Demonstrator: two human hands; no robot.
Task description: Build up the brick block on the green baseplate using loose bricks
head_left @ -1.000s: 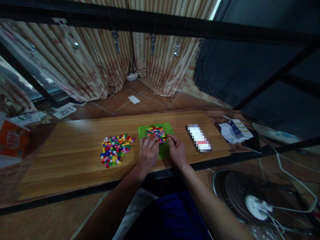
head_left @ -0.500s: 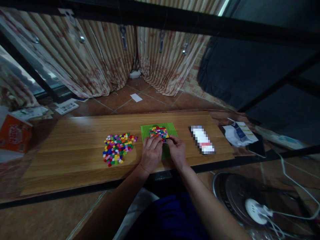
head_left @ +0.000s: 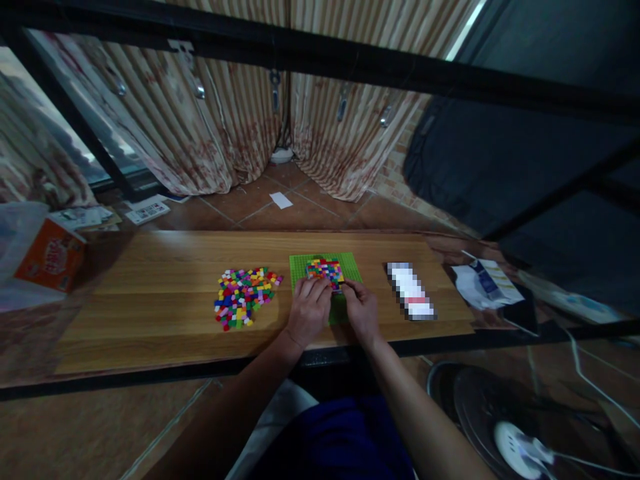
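Note:
A green studded baseplate (head_left: 353, 265) lies on the wooden table, bearing a many-coloured patch of small toy bricks (head_left: 325, 268). My left hand (head_left: 311, 308) has its fingers curled close together over the near left edge of this patch, gripping there; its fingertips are partly hidden. At the near right corner, my right hand (head_left: 362, 307) is closed in a pinch. A small dark thing shows at its fingertips, too small to make out. Left of the plate, a loose pile of toy bricks (head_left: 245, 297) is spread on the table.
A phone with a blurred screen (head_left: 411, 291) lies right of the baseplate on the wooden table (head_left: 150, 287). Beyond the table's right end are papers (head_left: 487, 283); at its left stands an orange box (head_left: 53, 257). A dark bar (head_left: 320, 43) crosses above. A power strip (head_left: 515, 443) sits low right.
The whole view has shifted slightly, so the table and hands appear a little lower and further right. Both hands keep nearly the same place at the near edge of the brick patch.

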